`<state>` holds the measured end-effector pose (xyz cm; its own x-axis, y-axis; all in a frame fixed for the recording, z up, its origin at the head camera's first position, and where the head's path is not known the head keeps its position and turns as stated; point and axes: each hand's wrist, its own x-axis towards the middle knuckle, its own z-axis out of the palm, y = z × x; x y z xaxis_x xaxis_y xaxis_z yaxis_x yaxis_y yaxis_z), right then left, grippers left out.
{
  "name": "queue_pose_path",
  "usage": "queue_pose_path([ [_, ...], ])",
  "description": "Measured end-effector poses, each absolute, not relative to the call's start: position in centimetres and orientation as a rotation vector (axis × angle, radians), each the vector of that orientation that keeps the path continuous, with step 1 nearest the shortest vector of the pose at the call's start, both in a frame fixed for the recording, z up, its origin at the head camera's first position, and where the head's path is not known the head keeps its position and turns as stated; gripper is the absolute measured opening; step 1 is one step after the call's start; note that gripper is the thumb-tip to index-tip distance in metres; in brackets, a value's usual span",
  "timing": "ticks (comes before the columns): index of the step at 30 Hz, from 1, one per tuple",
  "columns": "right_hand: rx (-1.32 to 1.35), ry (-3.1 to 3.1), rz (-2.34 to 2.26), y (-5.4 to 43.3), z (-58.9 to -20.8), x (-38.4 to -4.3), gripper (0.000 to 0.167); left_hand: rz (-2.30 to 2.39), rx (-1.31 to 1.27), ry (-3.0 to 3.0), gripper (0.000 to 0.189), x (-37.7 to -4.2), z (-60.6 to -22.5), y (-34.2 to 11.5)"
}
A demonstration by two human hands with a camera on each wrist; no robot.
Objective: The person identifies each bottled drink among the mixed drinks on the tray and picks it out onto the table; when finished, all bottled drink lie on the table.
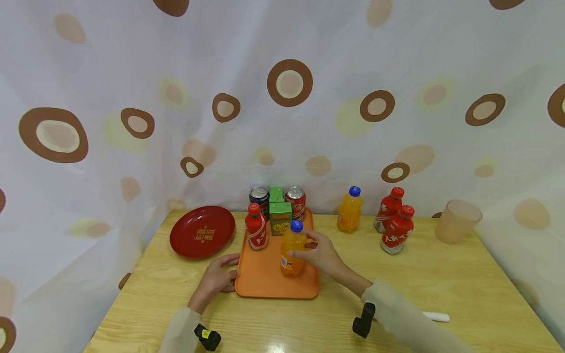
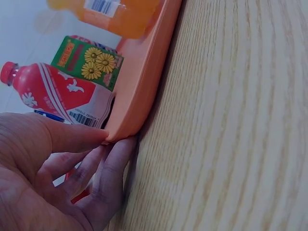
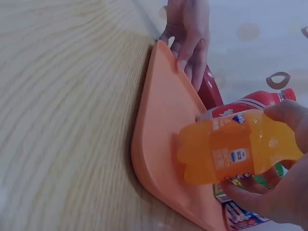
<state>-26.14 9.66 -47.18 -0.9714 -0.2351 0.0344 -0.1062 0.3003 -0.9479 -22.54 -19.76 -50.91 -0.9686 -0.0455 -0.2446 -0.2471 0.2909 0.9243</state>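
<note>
An orange tray (image 1: 260,274) lies on the table. My left hand (image 1: 217,275) pinches its left rim, thumb on top and fingers against the outside, as the left wrist view shows. With my right hand (image 1: 324,252) I grip an orange soda bottle (image 3: 226,147) with a blue cap, upright over the front right of the tray. Whether its base touches the tray I cannot tell. Behind it on the tray stand a red-capped bottle (image 1: 256,230), green drink cartons (image 1: 280,218), a dark can (image 1: 259,196) and a red can (image 1: 296,198).
A dark red plate (image 1: 185,235) lies left of the tray. To the right stand another orange soda bottle (image 1: 350,211), two red-capped bottles (image 1: 397,229) and a translucent cup (image 1: 456,223). A white object (image 1: 437,316) lies partly behind my right sleeve. A patterned curtain (image 1: 335,147) hangs behind the table.
</note>
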Motion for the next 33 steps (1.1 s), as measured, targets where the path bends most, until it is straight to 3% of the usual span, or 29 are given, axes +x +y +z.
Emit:
queue_pose_path([
  [6, -0.296, 2.488, -1.771, 10.9, -46.7, -26.2, 0.065, 1.763, -0.263, 2.372, 0.049, -22.6, -51.0, -19.7],
  [23, -0.327, 2.667, -1.645, 14.3, -45.4, -27.4, 0.061, 1.751, -0.268, 2.37, 0.049, -22.6, -50.8, -19.7],
  [33, -0.218, 2.724, -1.649, 17.9, -44.1, -28.4, 0.075, 1.742, -0.272, 2.37, 0.049, -22.6, -50.9, -19.9],
])
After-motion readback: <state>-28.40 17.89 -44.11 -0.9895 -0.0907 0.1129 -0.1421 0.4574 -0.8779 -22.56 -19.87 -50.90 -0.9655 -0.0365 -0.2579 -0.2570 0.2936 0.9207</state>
